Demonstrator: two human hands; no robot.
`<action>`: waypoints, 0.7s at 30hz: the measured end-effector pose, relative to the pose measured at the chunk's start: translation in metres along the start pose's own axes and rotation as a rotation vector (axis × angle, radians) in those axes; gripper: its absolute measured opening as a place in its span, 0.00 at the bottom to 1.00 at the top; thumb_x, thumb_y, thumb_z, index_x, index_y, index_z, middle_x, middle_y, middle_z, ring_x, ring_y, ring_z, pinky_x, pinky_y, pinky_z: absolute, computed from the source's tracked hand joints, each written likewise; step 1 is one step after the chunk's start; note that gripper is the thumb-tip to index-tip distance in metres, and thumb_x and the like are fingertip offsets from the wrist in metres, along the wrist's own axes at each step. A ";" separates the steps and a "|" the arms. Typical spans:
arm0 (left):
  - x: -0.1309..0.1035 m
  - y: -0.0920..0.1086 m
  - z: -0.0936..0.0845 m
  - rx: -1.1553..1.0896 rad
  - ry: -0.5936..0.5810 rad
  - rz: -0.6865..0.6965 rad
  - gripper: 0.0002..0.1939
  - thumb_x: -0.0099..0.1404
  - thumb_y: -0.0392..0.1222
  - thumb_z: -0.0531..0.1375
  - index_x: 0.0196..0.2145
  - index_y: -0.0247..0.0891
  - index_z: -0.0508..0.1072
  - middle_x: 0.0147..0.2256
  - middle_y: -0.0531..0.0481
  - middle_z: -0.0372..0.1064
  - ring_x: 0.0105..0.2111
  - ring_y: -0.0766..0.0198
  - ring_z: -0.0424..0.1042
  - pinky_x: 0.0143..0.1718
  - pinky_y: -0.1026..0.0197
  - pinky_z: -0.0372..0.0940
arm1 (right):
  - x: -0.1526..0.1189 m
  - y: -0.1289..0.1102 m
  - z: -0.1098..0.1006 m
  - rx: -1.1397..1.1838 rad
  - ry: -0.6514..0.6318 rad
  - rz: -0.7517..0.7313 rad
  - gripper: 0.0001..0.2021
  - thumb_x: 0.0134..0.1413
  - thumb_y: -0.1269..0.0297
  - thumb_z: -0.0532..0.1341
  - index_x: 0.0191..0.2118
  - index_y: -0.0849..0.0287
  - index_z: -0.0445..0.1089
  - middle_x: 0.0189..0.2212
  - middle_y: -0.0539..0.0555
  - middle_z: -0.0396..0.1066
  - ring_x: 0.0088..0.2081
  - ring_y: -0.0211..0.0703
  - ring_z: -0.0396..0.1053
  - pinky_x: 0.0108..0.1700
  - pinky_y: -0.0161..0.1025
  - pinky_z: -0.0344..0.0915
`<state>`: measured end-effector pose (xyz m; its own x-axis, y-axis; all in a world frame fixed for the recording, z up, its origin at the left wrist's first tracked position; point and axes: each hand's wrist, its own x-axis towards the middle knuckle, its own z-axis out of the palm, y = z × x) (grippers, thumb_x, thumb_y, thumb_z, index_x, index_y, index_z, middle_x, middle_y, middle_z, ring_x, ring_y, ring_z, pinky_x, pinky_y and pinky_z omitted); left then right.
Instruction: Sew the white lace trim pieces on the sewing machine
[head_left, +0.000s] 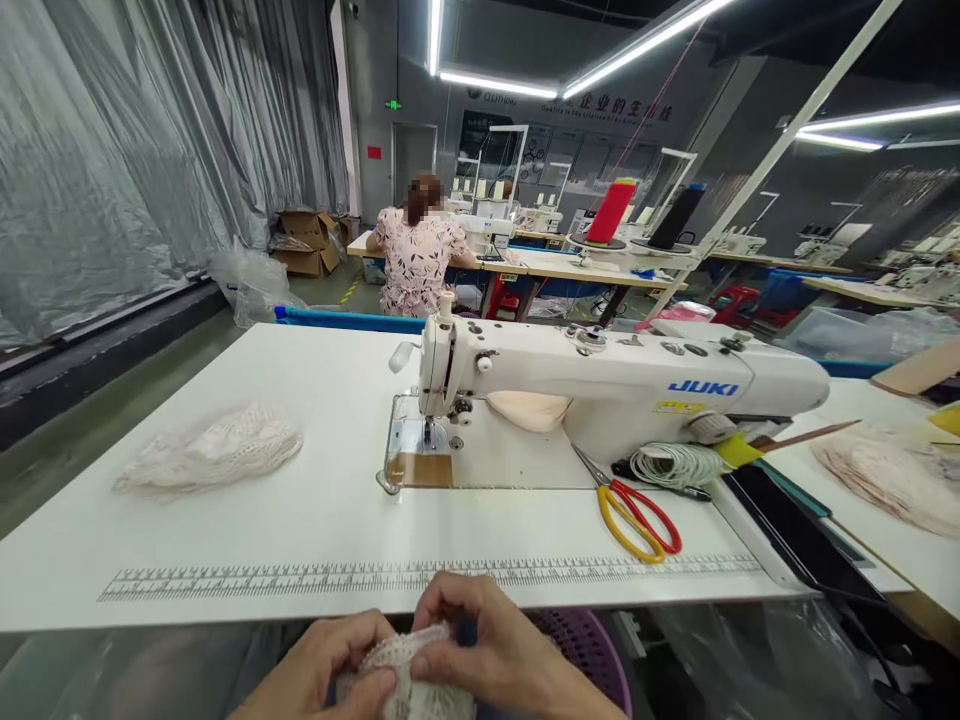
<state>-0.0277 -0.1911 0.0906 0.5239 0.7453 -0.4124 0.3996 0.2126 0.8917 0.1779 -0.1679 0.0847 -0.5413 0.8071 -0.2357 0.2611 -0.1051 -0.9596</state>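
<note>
Glossy smooth tabletop (300, 530); lacy matt cloth (439, 698) (openwork texture); scissors (604, 488): metal blades (591, 465), 2 plastic-looking handles (623, 491).

From the wearer's head, the single view looks forward and down, close over both hands (420, 665) at the lower edge, across the white table (300, 540) and JUKI sewing machine (622, 380) toward the workshop's far wall (555, 140), with no second view sharing the scene.

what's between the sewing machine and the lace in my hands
The head view shows bare white tabletop, then a ruler scale near the front edge, between the sewing machine and the lace held by your left hand and right hand.
</note>
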 end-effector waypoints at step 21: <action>-0.005 -0.033 0.014 -0.128 -0.013 -0.043 0.11 0.53 0.47 0.62 0.28 0.34 0.74 0.22 0.58 0.56 0.25 0.68 0.52 0.27 0.67 0.48 | -0.014 0.022 0.032 -0.122 -0.030 0.100 0.09 0.41 0.69 0.70 0.31 0.58 0.71 0.21 0.43 0.63 0.26 0.32 0.60 0.28 0.28 0.54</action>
<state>-0.0330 -0.2107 0.0607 0.5182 0.7256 -0.4527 0.3229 0.3241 0.8892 0.1658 -0.1999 0.0622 -0.5305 0.7785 -0.3354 0.4091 -0.1114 -0.9057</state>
